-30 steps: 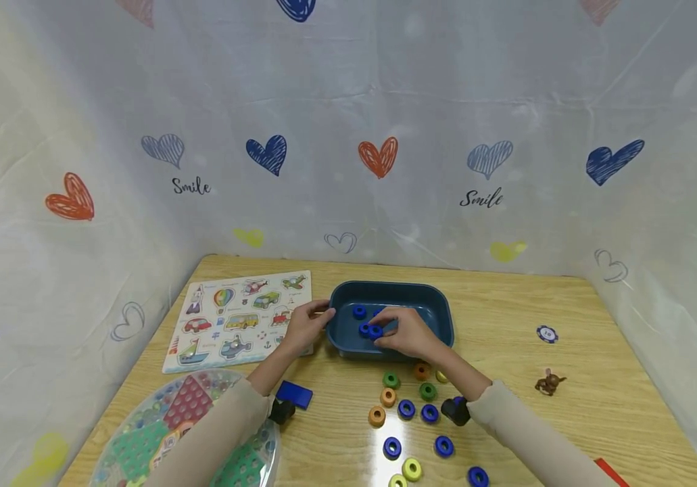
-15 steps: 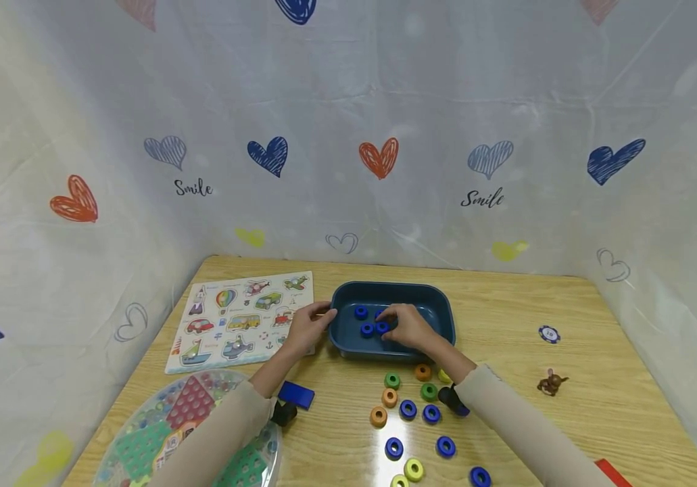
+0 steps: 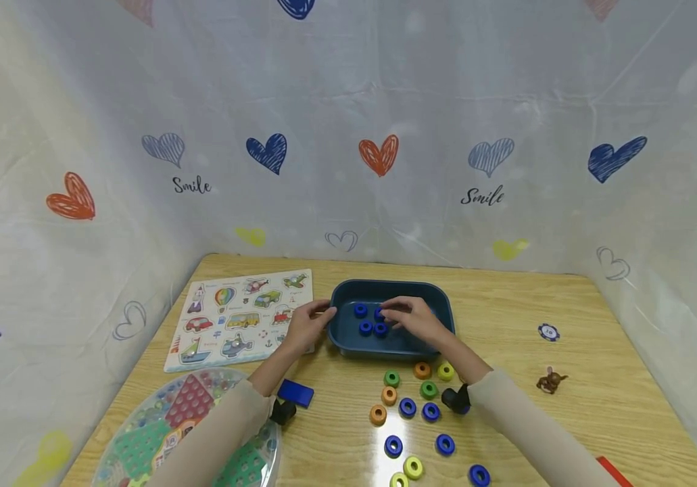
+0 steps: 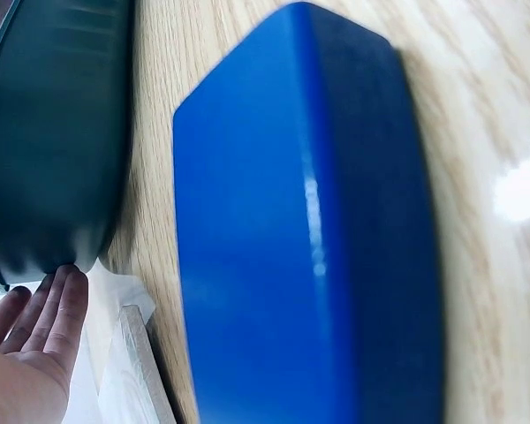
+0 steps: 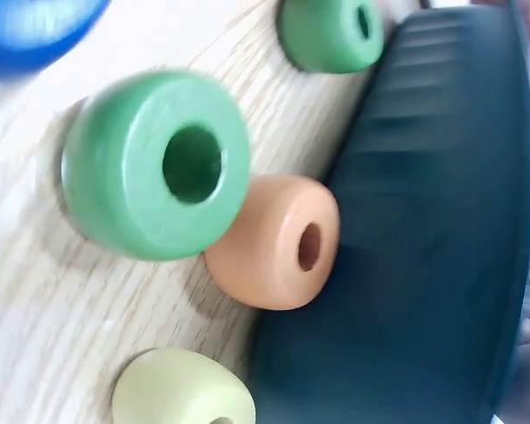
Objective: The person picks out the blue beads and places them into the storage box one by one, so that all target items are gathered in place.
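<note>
A dark teal plastic tub [image 3: 348, 346] stands in the middle of the table, with several blue rings [image 3: 366, 328] inside. My left hand [image 3: 305, 328] touches the tub's left end; in the left wrist view its fingers [image 4: 66, 309] lie straight against the end wall. Over the tub hovers my right hand [image 3: 416, 319], fingers loosely bent and nothing held between them. Its fingertips overlap two of the blue rings in the head view. Outside, near the tub's front wall, lie a green ring [image 5: 163, 163], an orange ring [image 5: 278, 240] and a yellow ring [image 5: 181, 389].
More blue rings [image 3: 445, 444], orange rings [image 3: 378, 414] and yellow rings [image 3: 412, 467] lie scattered in front. To the left are a vehicle puzzle board [image 3: 232, 321], a round bead game board [image 3: 141, 443] and a blue block [image 3: 295, 393]. Right: a chip [image 3: 548, 331] and brown figurine [image 3: 549, 381].
My right hand has let go of a blue ring, which now sits on the tub floor beside the others. The hand has lifted slightly off it; my left hand keeps its place.
</note>
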Demonstrator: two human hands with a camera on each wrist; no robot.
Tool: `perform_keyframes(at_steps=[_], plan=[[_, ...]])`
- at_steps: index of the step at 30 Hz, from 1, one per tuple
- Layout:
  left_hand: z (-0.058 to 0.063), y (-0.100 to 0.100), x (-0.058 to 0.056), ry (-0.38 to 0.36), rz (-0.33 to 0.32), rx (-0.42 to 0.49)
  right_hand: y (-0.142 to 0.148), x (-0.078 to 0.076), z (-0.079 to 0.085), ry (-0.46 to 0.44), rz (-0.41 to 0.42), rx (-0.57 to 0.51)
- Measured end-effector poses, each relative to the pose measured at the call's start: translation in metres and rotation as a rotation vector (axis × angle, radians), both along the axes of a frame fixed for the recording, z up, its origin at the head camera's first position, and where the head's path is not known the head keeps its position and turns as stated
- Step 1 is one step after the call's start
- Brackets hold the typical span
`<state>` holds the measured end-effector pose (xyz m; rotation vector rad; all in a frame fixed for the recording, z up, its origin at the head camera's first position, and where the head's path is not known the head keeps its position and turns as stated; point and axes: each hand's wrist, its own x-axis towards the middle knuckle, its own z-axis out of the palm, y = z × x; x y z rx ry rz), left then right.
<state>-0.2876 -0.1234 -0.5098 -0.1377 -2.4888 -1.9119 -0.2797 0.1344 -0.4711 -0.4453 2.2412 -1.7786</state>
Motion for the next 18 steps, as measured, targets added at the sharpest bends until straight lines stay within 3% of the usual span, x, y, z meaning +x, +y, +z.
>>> perform_keyframes(at_steps=[2, 4, 10, 14, 18], plan=[[0.001, -0.001, 0.001, 0.006, -0.010, 0.006, 0.003, 0.007, 0.010, -0.016, 0.022, -0.067], [0.009, 0.000, 0.005, 0.003, -0.027, 0.009, 0.007, 0.014, 0.016, -0.016, 0.049, -0.108], [0.034, 0.004, 0.017, 0.013, -0.050, -0.025, 0.024, 0.035, 0.012, 0.063, 0.188, -0.126], [0.031, 0.004, 0.014, 0.004, -0.040, -0.038, 0.030, 0.057, 0.012, 0.136, 0.291, -0.104], [0.011, 0.002, 0.003, -0.014, -0.019, -0.016, 0.033, 0.081, 0.005, 0.127, 0.371, -0.099]])
